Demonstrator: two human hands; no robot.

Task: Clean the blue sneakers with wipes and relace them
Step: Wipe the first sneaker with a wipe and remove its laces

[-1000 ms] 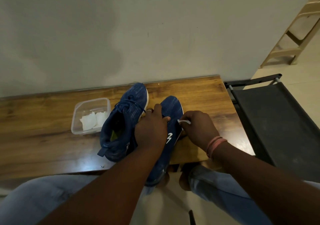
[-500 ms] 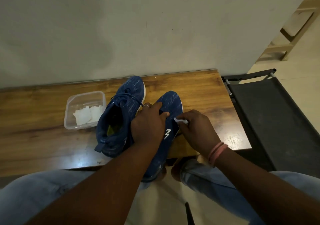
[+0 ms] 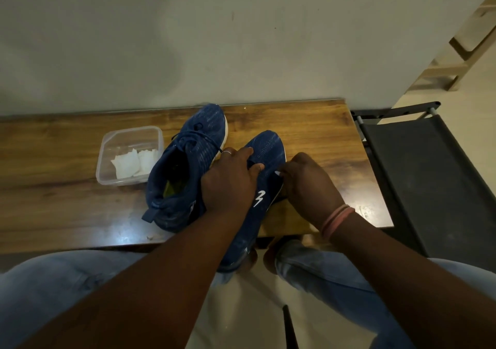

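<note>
The right blue sneaker [image 3: 268, 158] lies tilted over the wooden table [image 3: 53, 195] edge (heel hanging off), gripped on top by the left hand [image 3: 230, 179]. The right hand [image 3: 308, 185] pinches a white wipe [image 3: 277, 173] against its side. The laced sneaker [image 3: 188, 166] sits beside a plastic container [image 3: 128, 155] of wipes.

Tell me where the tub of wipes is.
The tub of wipes sits on the wooden table, left of the laced sneaker, toward the wall.
</note>
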